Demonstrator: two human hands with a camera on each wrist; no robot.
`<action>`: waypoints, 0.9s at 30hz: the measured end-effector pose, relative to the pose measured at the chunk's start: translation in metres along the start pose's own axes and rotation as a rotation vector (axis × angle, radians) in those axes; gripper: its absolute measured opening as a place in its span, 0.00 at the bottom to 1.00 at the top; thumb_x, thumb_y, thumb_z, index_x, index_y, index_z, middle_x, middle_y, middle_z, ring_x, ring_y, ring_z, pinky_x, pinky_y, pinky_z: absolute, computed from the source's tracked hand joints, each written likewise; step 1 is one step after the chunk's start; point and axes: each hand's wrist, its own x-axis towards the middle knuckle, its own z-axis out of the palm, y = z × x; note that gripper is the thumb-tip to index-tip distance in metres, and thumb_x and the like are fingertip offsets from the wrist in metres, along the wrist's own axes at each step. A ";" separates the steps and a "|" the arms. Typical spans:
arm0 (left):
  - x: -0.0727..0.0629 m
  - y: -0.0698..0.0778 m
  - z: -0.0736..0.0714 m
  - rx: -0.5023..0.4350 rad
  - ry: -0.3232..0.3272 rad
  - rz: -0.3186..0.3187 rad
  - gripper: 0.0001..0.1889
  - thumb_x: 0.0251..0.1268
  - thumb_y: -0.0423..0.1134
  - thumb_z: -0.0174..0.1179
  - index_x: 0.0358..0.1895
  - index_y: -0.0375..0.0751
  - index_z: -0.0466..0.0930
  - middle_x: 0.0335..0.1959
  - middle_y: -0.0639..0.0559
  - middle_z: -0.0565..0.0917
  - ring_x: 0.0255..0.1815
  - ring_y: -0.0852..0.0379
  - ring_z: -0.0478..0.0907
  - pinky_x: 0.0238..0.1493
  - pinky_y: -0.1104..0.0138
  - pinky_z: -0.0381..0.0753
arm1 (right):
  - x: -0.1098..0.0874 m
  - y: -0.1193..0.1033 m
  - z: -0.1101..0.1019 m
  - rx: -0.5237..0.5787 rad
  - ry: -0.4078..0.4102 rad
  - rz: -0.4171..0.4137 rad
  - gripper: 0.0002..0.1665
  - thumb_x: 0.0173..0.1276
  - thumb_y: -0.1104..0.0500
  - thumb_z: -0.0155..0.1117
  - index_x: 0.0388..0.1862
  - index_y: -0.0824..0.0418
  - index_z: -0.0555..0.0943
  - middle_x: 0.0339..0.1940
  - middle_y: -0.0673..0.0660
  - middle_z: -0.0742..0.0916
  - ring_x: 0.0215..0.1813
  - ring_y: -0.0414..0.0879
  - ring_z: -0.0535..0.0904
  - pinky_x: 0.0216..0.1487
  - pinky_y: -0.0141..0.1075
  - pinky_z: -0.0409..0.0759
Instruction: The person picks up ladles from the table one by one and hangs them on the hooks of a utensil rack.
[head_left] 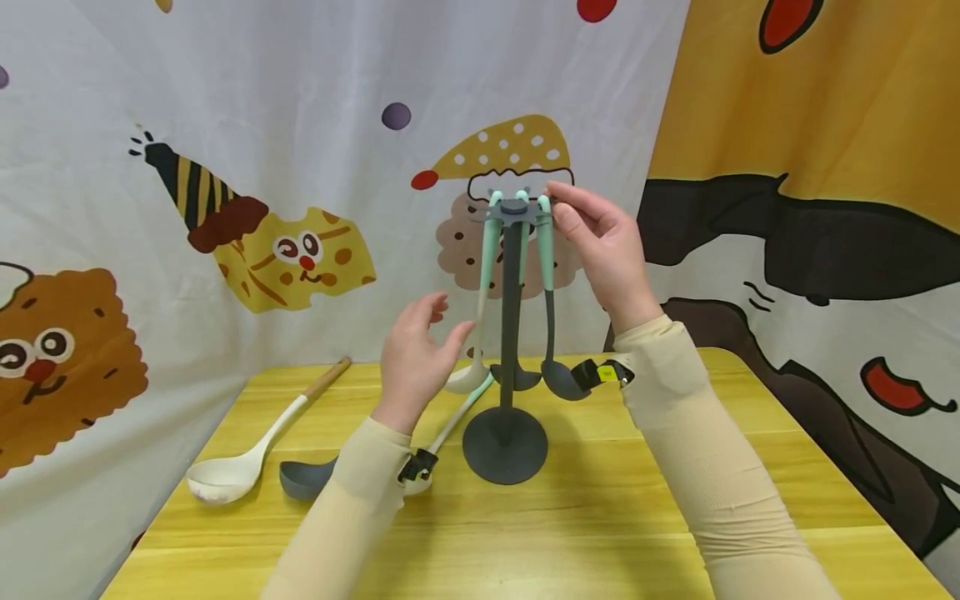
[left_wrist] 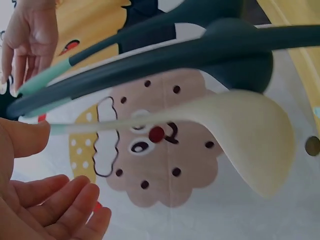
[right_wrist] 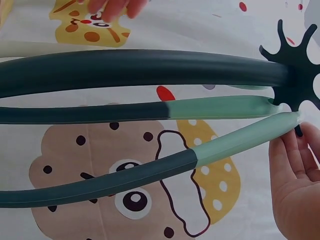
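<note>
A dark utensil stand with a hooked top rises from a round base. My right hand is at its top, thumb and forefinger pinching the mint handle end of a dark grey ladle. In the right wrist view, the fingertips meet that handle end beside a hook prong. My left hand is left of the stand, fingers loosely spread. Beside its thumb hangs a cream ladle with a mint handle; whether they touch I cannot tell. Another dark utensil hangs behind the post, partly hidden.
On the wooden table lie a white ladle with a wooden handle, a dark ladle partly under my left sleeve, and a pale utensil with a mint handle. A printed curtain hangs behind.
</note>
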 end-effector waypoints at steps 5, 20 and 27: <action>0.000 -0.012 -0.005 0.041 -0.100 -0.094 0.30 0.64 0.47 0.68 0.63 0.34 0.73 0.57 0.40 0.79 0.54 0.44 0.77 0.55 0.51 0.77 | 0.001 -0.001 0.000 -0.014 0.004 -0.002 0.20 0.73 0.65 0.61 0.62 0.67 0.79 0.57 0.58 0.84 0.55 0.46 0.80 0.62 0.37 0.75; -0.005 -0.064 -0.013 0.168 -0.376 -0.264 0.49 0.59 0.58 0.68 0.76 0.35 0.56 0.74 0.35 0.62 0.73 0.36 0.58 0.72 0.45 0.57 | 0.001 -0.001 0.003 0.005 0.009 0.010 0.20 0.73 0.64 0.61 0.62 0.66 0.80 0.57 0.57 0.83 0.56 0.46 0.79 0.62 0.37 0.75; -0.009 -0.082 -0.014 0.236 -0.456 -0.280 0.53 0.58 0.60 0.68 0.77 0.34 0.53 0.75 0.32 0.59 0.73 0.32 0.56 0.72 0.43 0.55 | -0.001 -0.002 0.003 0.000 0.016 0.015 0.20 0.73 0.65 0.61 0.62 0.67 0.79 0.57 0.57 0.83 0.56 0.46 0.79 0.63 0.38 0.75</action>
